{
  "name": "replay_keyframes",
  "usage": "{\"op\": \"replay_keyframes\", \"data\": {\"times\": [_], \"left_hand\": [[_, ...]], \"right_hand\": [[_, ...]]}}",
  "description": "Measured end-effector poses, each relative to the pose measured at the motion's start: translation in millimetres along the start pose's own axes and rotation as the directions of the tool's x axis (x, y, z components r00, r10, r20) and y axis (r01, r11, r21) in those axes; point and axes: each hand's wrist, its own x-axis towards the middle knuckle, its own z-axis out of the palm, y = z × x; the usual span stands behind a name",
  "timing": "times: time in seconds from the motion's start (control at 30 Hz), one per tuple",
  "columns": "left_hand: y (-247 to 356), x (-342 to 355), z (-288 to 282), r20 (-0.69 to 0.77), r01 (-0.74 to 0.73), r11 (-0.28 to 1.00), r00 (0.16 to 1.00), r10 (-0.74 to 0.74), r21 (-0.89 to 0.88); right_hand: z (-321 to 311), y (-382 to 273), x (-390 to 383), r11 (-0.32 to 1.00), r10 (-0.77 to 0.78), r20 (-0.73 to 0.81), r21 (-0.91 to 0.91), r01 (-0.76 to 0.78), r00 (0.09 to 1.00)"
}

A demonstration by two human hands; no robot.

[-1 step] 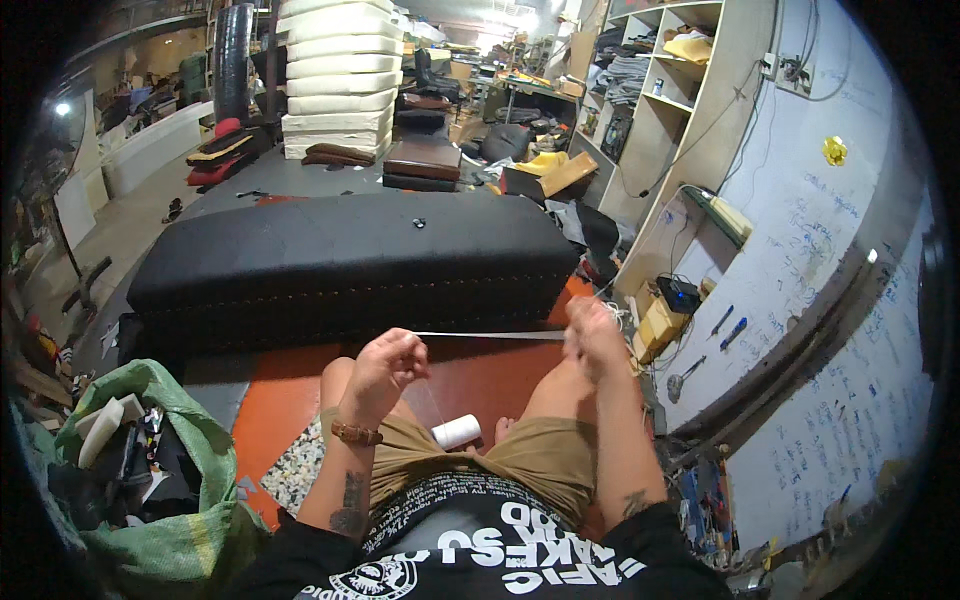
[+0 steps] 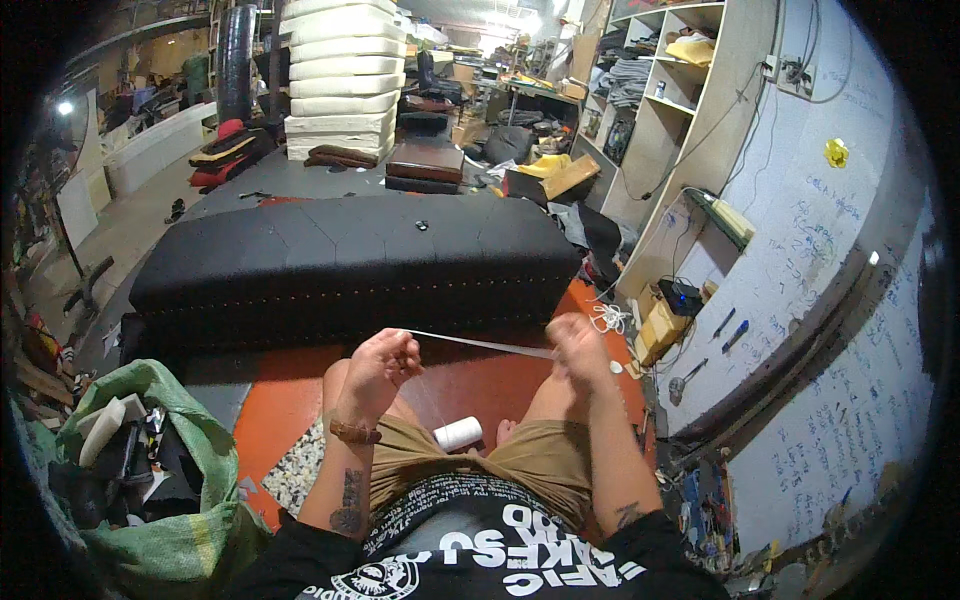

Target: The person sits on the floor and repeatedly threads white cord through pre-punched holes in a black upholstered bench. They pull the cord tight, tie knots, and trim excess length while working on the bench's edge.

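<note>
My left hand (image 2: 393, 355), closed on one end of a thin white strip (image 2: 470, 343), is raised over my lap. The strip runs across to my right hand (image 2: 575, 345), which is curled round its other end and slightly blurred. A fine thread hangs below my left hand toward a white cylindrical spool (image 2: 457, 433) lying between my thighs. Beyond both hands stretches a long black padded bench (image 2: 350, 250) with a row of studs along its side.
Left of me is a green woven sack (image 2: 200, 480) full of scraps. Pale cushions (image 2: 340, 80) are stacked behind the bench. At right stand shelves (image 2: 675, 105) and a marked wall (image 2: 820, 340); a coiled white cord (image 2: 610, 318) lies right of my right hand.
My right hand has moved slightly down and to the left, so the strip now slopes down toward it. My left hand has stayed almost in place.
</note>
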Motion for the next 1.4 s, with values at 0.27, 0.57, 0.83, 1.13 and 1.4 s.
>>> {"op": "replay_keyframes", "data": {"times": [0.27,0.57,0.83,1.13,1.4], "left_hand": [[-7.7,4.4,20.3,-0.171,-0.084,0.976,0.978,0.119,0.2],[-72.3,-9.8,35.0,0.269,-0.215,0.693,0.963,0.032,0.688],[-80.5,-24.6,48.0,0.428,-0.325,0.77,0.901,0.075,0.549],[-73.8,-19.6,40.5,0.174,-0.29,0.907,0.953,0.247,0.304],[-81.5,-9.0,21.5,-0.115,-0.087,0.989,0.988,0.101,0.122]], "right_hand": [[80.5,29.7,-86.8,0.864,-0.132,0.63,-0.305,0.4,0.766],[40.7,-20.2,-62.3,0.752,-0.521,0.481,-0.131,0.646,0.705],[36.1,-12.4,-29.4,0.962,-0.273,0.238,0.082,0.261,0.932],[65.6,72.5,-14.2,0.987,0.131,0.254,0.062,-0.151,0.958],[94.5,56.2,-57.0,0.919,-0.36,-0.049,-0.189,0.345,0.932]]}}
